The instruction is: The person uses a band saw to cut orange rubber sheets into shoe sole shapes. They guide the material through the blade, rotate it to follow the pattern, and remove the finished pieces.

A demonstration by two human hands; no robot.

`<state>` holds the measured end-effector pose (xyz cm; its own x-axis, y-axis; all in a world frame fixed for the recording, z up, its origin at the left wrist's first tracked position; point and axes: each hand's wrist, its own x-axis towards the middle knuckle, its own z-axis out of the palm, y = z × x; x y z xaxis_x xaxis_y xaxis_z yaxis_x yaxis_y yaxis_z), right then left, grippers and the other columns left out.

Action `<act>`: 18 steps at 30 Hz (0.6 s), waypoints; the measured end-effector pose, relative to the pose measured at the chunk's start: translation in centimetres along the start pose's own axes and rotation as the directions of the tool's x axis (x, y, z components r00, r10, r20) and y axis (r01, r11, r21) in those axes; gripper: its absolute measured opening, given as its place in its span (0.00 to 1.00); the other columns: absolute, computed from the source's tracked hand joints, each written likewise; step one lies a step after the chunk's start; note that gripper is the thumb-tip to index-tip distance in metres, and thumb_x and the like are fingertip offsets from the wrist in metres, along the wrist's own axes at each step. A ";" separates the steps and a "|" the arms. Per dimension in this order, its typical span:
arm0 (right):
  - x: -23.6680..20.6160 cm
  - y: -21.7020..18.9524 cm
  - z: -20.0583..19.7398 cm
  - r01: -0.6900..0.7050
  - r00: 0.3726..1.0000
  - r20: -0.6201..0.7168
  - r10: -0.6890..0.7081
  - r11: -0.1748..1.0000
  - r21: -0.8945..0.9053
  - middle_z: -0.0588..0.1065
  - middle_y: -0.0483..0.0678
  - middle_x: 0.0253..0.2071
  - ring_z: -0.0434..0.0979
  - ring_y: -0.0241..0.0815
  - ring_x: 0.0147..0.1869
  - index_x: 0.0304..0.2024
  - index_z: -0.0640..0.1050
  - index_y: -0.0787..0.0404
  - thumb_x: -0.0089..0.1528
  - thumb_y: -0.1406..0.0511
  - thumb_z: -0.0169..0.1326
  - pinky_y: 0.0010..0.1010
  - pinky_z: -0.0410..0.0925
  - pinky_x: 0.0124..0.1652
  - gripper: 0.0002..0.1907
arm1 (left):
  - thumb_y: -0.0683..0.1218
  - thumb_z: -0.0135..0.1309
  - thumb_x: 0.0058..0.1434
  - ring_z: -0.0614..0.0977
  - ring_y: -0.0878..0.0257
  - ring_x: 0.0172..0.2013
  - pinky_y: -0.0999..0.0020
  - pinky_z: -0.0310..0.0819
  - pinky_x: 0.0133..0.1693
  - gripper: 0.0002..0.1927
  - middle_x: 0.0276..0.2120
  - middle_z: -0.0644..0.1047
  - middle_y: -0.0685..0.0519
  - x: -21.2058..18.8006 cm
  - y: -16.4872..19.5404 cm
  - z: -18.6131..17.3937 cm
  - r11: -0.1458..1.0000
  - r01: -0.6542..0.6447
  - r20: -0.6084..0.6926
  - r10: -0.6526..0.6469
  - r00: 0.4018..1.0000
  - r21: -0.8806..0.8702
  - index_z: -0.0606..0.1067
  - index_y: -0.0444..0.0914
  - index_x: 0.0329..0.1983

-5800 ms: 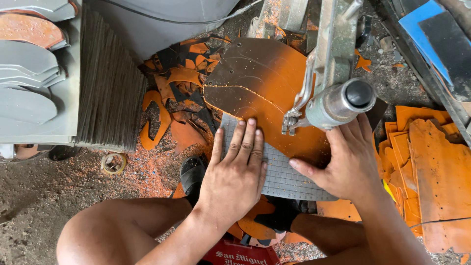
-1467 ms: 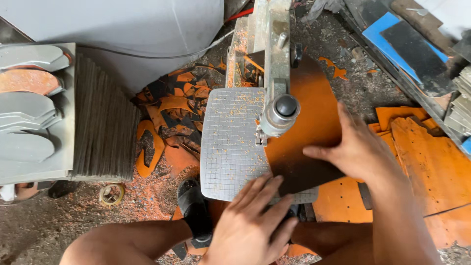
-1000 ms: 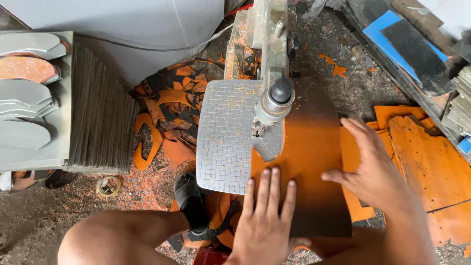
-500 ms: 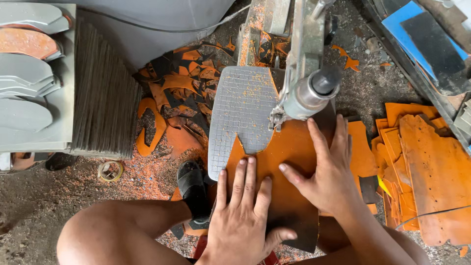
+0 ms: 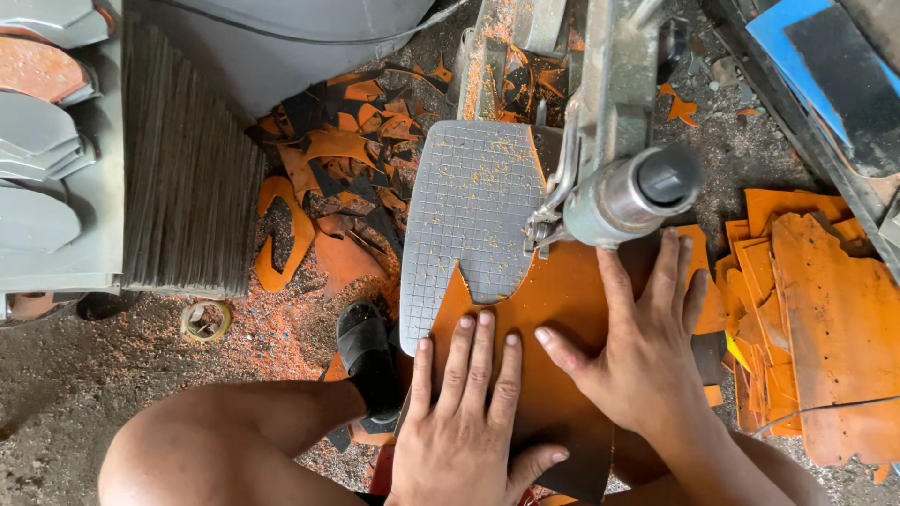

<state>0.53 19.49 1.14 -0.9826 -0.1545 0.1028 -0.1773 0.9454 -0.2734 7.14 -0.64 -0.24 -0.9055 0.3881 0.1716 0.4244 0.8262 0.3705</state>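
Both my hands press flat on an orange sheet (image 5: 553,300) that lies on the grey gridded saw table (image 5: 469,215). My left hand (image 5: 464,422) rests palm down on the sheet's near part, fingers spread toward the table. My right hand (image 5: 647,347) lies flat on the sheet's right part, just below the saw's metal cylinder head (image 5: 633,192). A curved cut shows in the sheet's left edge near the blade. Neither hand grips anything.
Orange and black offcuts (image 5: 337,169) litter the ground left of the table. A stack of orange sheets (image 5: 816,309) lies at the right. Grey cut soles (image 5: 37,169) and stacked grey sheets (image 5: 187,178) sit at the left. My foot in a black sandal (image 5: 366,356) is below the table.
The sheet has been turned and slid under the saw head over the past seconds. Both hands shifted with it, staying flat, and the curved cut now shows on the left.
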 end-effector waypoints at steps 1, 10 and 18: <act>0.0 0.0 0.1 -0.003 1.000 0.007 0.003 1.000 0.003 0.41 0.81 0.72 0.36 0.85 0.76 0.74 0.56 0.58 0.51 0.40 0.60 0.76 0.40 0.65 0.57 | 0.77 0.41 0.60 0.56 0.42 0.72 0.35 0.41 0.68 0.54 0.72 0.57 0.33 0.0 0.0 0.1 1.000 0.006 -0.001 -0.006 1.000 0.003 0.59 0.30 0.72; 0.7 0.3 0.1 0.017 1.000 0.009 -0.017 0.999 -0.030 0.41 0.80 0.73 0.38 0.83 0.77 0.73 0.58 0.59 0.52 0.41 0.60 0.77 0.39 0.66 0.55 | 0.76 0.43 0.61 0.58 0.43 0.72 0.36 0.42 0.68 0.52 0.72 0.59 0.34 0.5 -0.3 0.3 1.000 0.024 -0.023 -0.024 0.999 -0.006 0.61 0.32 0.72; 1.8 0.9 -0.2 0.105 0.994 -0.007 -0.105 0.994 -0.005 0.43 0.79 0.74 0.39 0.82 0.78 0.73 0.58 0.60 0.54 0.43 0.58 0.75 0.39 0.68 0.52 | 0.74 0.46 0.61 0.57 0.40 0.73 0.33 0.42 0.68 0.51 0.71 0.59 0.31 1.0 0.7 0.6 0.998 0.046 -0.030 -0.047 0.998 -0.038 0.62 0.30 0.71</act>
<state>-1.43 20.12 1.23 -0.9581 -0.2508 0.1381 -0.2792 0.9255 -0.2560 6.53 0.55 -0.36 -0.9242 0.3362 0.1811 0.3817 0.8270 0.4129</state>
